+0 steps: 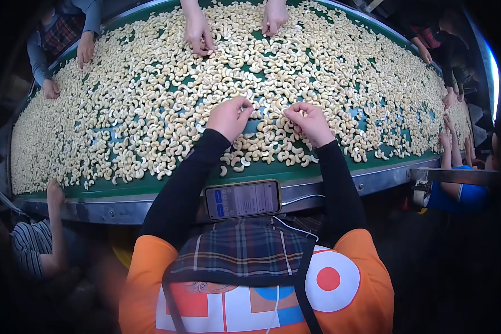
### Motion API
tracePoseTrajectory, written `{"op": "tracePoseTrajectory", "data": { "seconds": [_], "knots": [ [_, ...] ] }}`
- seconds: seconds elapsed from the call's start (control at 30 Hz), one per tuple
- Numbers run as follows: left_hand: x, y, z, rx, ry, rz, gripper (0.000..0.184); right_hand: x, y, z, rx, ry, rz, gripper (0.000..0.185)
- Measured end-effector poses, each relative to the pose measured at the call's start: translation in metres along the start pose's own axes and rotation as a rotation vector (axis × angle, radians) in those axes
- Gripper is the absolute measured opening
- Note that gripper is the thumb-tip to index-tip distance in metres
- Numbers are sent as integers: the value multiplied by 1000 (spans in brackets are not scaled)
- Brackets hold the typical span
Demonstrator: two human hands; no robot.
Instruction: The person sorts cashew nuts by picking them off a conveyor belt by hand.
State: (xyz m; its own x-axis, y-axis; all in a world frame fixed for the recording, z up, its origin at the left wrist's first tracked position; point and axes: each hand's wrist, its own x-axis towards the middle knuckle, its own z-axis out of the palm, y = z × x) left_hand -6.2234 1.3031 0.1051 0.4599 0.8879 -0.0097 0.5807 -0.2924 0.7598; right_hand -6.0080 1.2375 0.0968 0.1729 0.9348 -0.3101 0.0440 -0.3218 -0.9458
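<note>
Pale cashew nuts [167, 147] lie spread over a green conveyor belt [122, 192]. My left hand [228, 118] is just above the nuts near the middle, its thumb and forefinger brought together in a pinch. To its right, my right hand [310, 123] is low over the nuts with curled fingers and the thumb against the forefinger. Whether a nut is between the fingertips of either hand is too small to tell. A small gap with nuts in it separates the two hands. Black sleeves cover both my forearms.
A phone [242, 199] with a lit screen and a white cable [298, 199] sits at the belt's metal edge [117, 211]. Across the belt, another person's hands [197, 33] pick among the nuts. Other people's hands reach in from both sides. A metal bar [462, 176] juts out at right.
</note>
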Motion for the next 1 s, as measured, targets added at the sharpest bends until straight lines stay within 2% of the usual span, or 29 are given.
{"op": "tracePoseTrajectory", "data": {
  "seconds": [0.03, 0.1, 0.13, 0.23, 0.27, 0.33, 0.37, 0.43, 0.47, 0.53, 0.57, 0.67, 0.7, 0.8, 0.83, 0.9, 0.93, 1.0],
  "knots": [
    [15, -10, 5, -1, 2, -2, 15, 7, -1, 4, -1, -2, 0, 15],
    [38, -26, 13, 352, 178, 187, 15, 22, -5, 13, -45, 61, -28, 16],
    [37, -26, 11, 352, 181, 187, 15, 25, -6, 16, -66, 95, -44, 16],
    [23, -24, 3, 462, -47, 227, 21, 19, 1, 18, -55, 79, -34, 18],
    [14, -26, -2, 464, -44, 229, 21, 15, 4, 19, -51, 70, -31, 18],
    [-13, -24, -22, -30, -291, -51, 14, 4, 9, 22, -157, 85, -100, 17],
    [-24, -34, -27, -29, -291, -49, 14, -1, 11, 24, -263, 101, -168, 16],
    [-46, -56, -39, -957, -433, -388, 15, -3, 11, 30, -368, 118, -234, 15],
    [-55, -60, -45, -956, -435, -388, 15, -4, 9, 33, -470, 165, -293, 16],
    [-71, -64, -58, -1174, -399, -413, 16, -3, 4, 40, -676, 254, -415, 17],
    [-77, -66, -64, -1282, -376, -427, 16, -2, 2, 43, -674, 248, -415, 17],
    [-88, -82, -70, -1327, -378, -443, 18, 4, -4, 46, -1010, 242, -447, 14],
    [-90, -86, -73, -1350, -378, -446, 19, 5, -8, 47, -1008, 234, -457, 14],
    [-99, -94, -84, -1428, -346, -465, 19, -5, -15, 56, -941, 85, -182, 16],
    [-99, -94, -86, -1471, -337, -467, 20, -9, -15, 66, -944, 78, -190, 16],
    [-98, -88, -87, -1459, -283, -530, 20, -20, -19, 95, -322, -69, -109, 18],
    [-97, -84, -88, -1439, -243, -598, 21, -25, -23, 113, -324, -77, -109, 18],
    [-96, -76, -92, -1412, -203, -671, 22, -38, -48, 154, 9, -257, 2, 15]
  ]
}}
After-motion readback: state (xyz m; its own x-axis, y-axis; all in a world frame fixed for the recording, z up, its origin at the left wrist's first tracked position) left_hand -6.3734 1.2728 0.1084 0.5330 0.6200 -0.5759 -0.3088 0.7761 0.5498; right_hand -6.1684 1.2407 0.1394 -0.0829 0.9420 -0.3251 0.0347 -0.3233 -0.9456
